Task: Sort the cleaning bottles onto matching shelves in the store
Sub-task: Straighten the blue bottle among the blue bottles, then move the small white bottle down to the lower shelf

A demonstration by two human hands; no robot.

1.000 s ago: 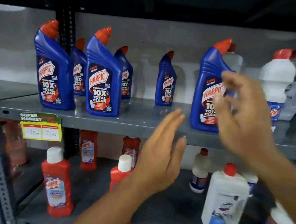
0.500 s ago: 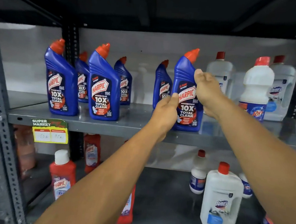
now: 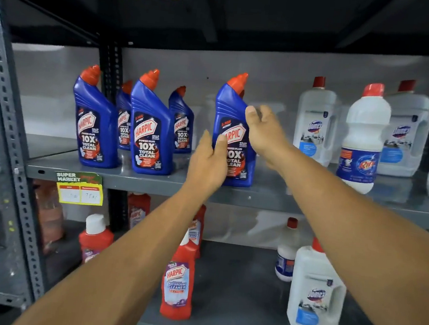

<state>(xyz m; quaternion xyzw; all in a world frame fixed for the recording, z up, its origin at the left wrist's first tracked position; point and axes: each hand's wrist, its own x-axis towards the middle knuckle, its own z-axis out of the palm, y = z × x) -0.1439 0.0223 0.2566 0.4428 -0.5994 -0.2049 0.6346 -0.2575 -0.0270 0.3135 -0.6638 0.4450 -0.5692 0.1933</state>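
Two bare forearms and hands: the left hand [image 3: 208, 165] and right hand [image 3: 263, 133] wear no gloves, rings, watch or bracelets. No sleeves reach the forearms. Short, unpainted fingernails.

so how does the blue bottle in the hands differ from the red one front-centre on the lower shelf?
The blue bottle has an angled orange cap; the red bottle looks straight-necked, its cap hidden by an arm. Blue stands on the upper shelf between the left hand and right hand; red stands untouched. Both are upright and read Harpic.
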